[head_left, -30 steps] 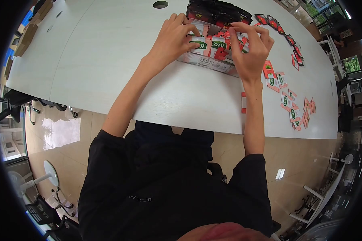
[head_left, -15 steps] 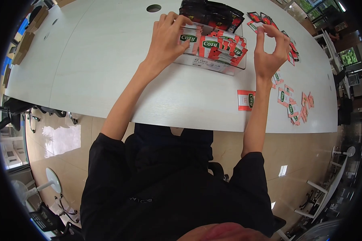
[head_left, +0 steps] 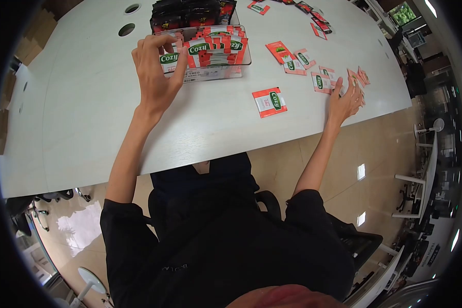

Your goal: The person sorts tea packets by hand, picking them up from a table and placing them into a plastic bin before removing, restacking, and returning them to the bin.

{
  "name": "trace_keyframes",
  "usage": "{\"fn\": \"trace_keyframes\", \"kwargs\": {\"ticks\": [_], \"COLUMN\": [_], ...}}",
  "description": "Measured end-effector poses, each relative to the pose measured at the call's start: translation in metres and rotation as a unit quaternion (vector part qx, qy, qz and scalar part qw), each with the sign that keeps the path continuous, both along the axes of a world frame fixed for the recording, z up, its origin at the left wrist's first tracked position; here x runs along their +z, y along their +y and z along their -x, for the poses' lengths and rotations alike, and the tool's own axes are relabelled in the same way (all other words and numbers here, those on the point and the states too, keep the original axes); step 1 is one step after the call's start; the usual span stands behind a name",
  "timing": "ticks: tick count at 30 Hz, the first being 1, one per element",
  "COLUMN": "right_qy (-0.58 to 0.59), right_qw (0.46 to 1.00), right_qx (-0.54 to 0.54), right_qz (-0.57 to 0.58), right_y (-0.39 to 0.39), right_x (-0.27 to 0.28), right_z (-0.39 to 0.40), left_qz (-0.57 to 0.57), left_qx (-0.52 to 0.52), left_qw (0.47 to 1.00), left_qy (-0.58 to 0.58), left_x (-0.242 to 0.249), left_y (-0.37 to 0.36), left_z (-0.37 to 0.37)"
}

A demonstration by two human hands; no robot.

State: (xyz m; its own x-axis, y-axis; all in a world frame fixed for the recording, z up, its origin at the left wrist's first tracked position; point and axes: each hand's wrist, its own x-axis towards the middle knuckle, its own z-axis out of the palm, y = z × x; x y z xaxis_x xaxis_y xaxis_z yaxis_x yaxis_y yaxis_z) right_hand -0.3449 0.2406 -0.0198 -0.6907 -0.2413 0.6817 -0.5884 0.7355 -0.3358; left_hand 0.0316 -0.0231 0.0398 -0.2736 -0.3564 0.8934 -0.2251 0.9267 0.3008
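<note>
My left hand (head_left: 156, 74) is at the left end of a clear plastic tray (head_left: 226, 72), its fingers curled over the top and its thumb in front. It grips a red-and-white Cozy tea sachet (head_left: 168, 59) standing there. More Cozy tea sachets (head_left: 198, 49) stand in a row beside it. On the right, my right hand (head_left: 345, 101) is low over scattered tea sachets (head_left: 322, 82), thumb and fingers apart, fingertips at the sachets near the table edge. Whether it touches one is partly hidden. A single tea sachet (head_left: 270, 102) lies between the hands.
Black packets (head_left: 192, 18) stand in a holder behind the tray. Other red sachets (head_left: 281, 52) and dark red packets (head_left: 321, 23) lie across the right of the white table (head_left: 87, 118). Two round holes (head_left: 127, 30) are in the tabletop. A chair (head_left: 269, 205) stands below the edge.
My right hand has gone from raised beside the tray, thumb and finger nearly meeting, down to the scattered sachets at the right. My left hand stays at the tray's left end. The view has shifted right.
</note>
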Motion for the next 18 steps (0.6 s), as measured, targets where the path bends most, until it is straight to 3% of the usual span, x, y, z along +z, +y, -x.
{"fn": "trace_keyframes", "kwargs": {"ticks": [2,4,5,7,9,11,15,17,18], "right_qy": [-0.053,-0.118,-0.119,-0.124,-0.11,-0.088,-0.081,-0.219,-0.226], "right_qw": [0.998,0.988,0.988,0.971,0.975,0.982,0.974,0.928,0.929], "right_qx": [-0.037,-0.004,-0.008,0.003,0.028,0.143,0.207,0.299,0.291], "right_qz": [-0.006,-0.098,-0.097,-0.203,-0.19,-0.091,-0.045,0.048,0.048], "right_y": [0.004,-0.002,-0.004,-0.008,-0.003,0.001,0.002,0.001,0.0], "right_x": [0.002,0.003,0.004,0.006,0.001,-0.003,0.005,0.012,0.018], "right_z": [-0.006,-0.011,-0.015,-0.022,-0.016,-0.016,-0.046,-0.063,-0.071], "left_qz": [0.02,0.051,0.052,0.071,0.074,0.078,0.08,0.081,0.082], "left_qx": [-0.01,0.003,-0.001,-0.008,-0.003,0.004,0.002,0.007,0.008], "left_qw": [1.0,0.998,0.998,0.997,0.996,0.996,0.995,0.995,0.995], "left_qy": [-0.016,-0.038,-0.038,-0.039,-0.047,-0.053,-0.054,-0.056,-0.057], "left_x": [-0.001,-0.002,-0.003,-0.008,-0.009,-0.009,-0.008,-0.008,-0.008], "left_y": [0.004,0.007,0.006,0.005,0.006,0.006,0.005,0.005,0.005], "left_z": [0.0,0.001,0.002,0.003,0.002,0.002,0.002,0.001,0.001]}}
